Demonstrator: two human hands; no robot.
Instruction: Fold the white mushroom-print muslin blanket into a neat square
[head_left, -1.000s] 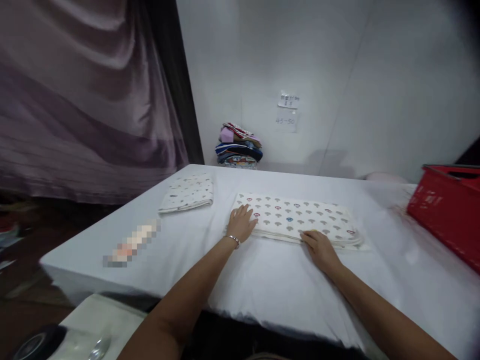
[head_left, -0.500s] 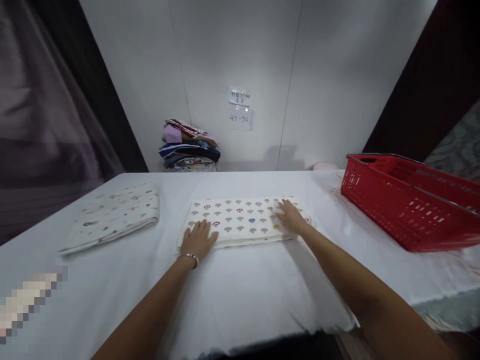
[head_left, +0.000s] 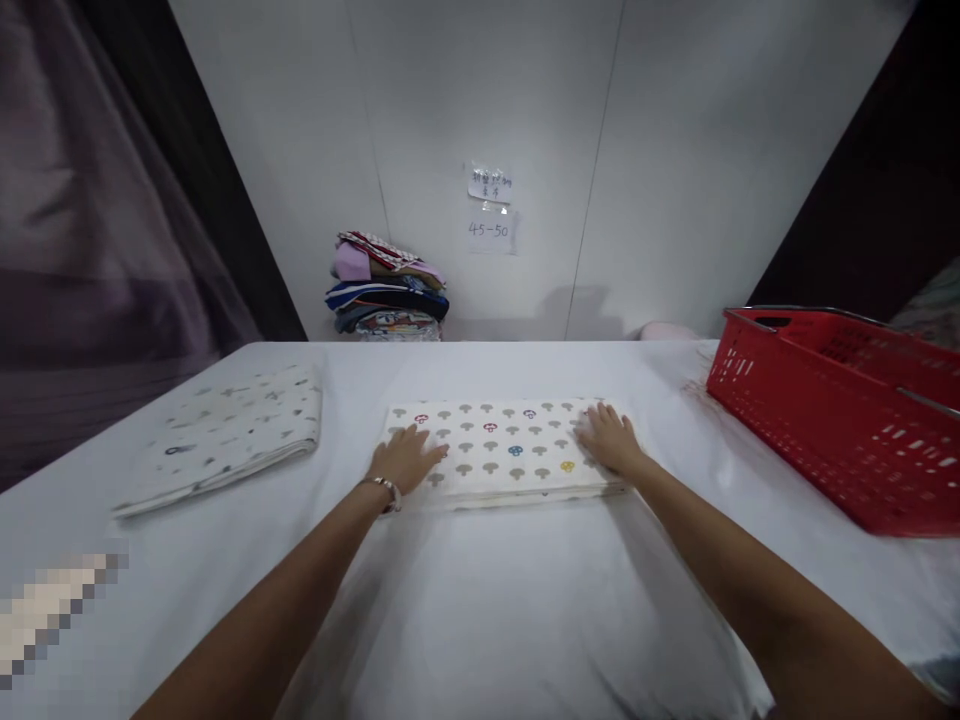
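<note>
A folded white cloth with a mushroom print [head_left: 491, 455] lies flat in front of me, its long side running left to right. My left hand [head_left: 405, 460], a bracelet at its wrist, rests with fingers spread on the cloth's left end. On the right end lies my right hand [head_left: 609, 440], also flat with its fingers apart. Neither hand grips the cloth. Layered folds show along the near edge. To the left sits another folded white cloth [head_left: 232, 430] with a sparse grey print, apart from my hands.
A red plastic basket [head_left: 840, 430] stands at the right on the white-covered table [head_left: 525, 590]. Behind the table, a stack of folded fabrics [head_left: 388, 285] is against the wall, left of two paper labels [head_left: 489, 208]. A purple curtain [head_left: 90, 200] hangs at the left.
My left hand has slid slightly up and right on the cloth, and my right hand slightly toward its right end. The view has shifted a little; both hands stay flat.
</note>
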